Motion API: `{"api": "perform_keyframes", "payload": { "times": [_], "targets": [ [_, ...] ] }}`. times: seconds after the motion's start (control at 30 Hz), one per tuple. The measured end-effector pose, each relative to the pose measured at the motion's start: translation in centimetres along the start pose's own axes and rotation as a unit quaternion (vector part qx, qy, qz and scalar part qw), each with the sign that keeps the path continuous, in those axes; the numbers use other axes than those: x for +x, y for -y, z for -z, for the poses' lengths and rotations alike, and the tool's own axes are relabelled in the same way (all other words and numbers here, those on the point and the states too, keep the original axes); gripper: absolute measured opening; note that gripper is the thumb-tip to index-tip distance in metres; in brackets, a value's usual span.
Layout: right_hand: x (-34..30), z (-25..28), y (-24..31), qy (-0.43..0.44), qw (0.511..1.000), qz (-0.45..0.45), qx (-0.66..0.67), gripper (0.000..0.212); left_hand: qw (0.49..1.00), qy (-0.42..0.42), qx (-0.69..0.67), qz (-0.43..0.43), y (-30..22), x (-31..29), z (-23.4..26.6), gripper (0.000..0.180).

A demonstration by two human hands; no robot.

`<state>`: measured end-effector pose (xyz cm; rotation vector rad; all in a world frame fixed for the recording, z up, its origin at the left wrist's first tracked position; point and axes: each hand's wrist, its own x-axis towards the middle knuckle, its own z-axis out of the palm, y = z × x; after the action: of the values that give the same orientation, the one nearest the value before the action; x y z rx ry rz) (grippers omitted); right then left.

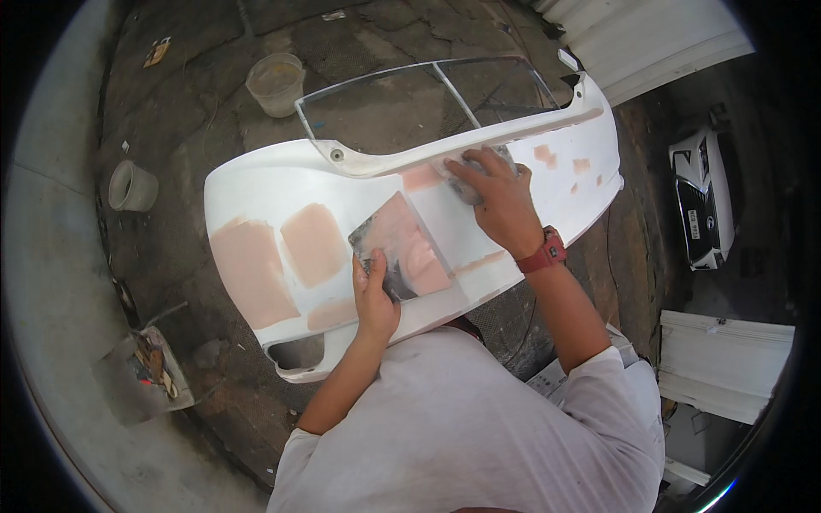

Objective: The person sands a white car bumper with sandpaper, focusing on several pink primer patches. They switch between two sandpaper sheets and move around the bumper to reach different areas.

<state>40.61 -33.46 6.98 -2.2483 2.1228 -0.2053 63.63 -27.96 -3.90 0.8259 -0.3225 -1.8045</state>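
A white car bumper (pixel 256 188) lies across a metal stand in front of me, with several dull pink filler patches on it. My left hand (pixel 376 299) is closed on the near left edge of a flat mixing board (pixel 400 214) smeared with pink filler, its thumb on top. The board is tilted over the bumper's middle. Further right, my right hand (pixel 506 201) presses a greyish flat spreader (pixel 466 186) to the bumper beside a pink patch (pixel 421 177) near its far edge. The fingers cover much of the spreader.
A cloudy plastic bucket (pixel 275 84) and a smaller tub (pixel 132 186) stand on the dark floor. At lower left is a bin with assorted tools (pixel 154 368). The stand's metal frame (pixel 457 94) juts out beyond the bumper. A white car front (pixel 701 201) is at far right.
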Motion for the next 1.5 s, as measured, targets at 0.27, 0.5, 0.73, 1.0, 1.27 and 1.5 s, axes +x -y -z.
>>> {"api": "perform_keyframes", "payload": {
  "times": [0.27,0.5,0.73,1.0,1.27,1.5],
  "targets": [
    [-1.8,1.0,-2.1,0.039,0.998,0.046,-0.023,0.076,1.0,0.007,-0.011,-0.013,-0.3,0.0,-1.0,0.049],
    [-0.7,0.4,-5.7,-0.015,1.0,-0.011,-0.007,0.077,1.0,-0.009,0.016,-0.003,-0.3,-0.1,-0.7,0.054],
    [-2.4,0.9,-7.7,0.03,0.999,0.016,-0.021,0.074,0.999,-0.026,0.042,-0.006,-0.5,-0.2,-1.2,0.058],
    [-1.1,0.5,-11.2,-0.031,0.999,-0.023,-0.008,0.069,1.0,0.001,0.013,-0.008,-0.4,-0.4,-1.5,0.056],
    [-2.2,1.5,-14.5,-0.012,0.999,-0.009,-0.032,0.068,0.999,-0.025,0.023,-0.023,0.0,-0.3,-1.4,0.056],
    [-1.2,0.4,-17.6,-0.047,0.998,-0.028,0.016,0.075,0.999,-0.028,0.033,-0.011,0.0,-0.4,-1.7,0.058]
  ]
}}
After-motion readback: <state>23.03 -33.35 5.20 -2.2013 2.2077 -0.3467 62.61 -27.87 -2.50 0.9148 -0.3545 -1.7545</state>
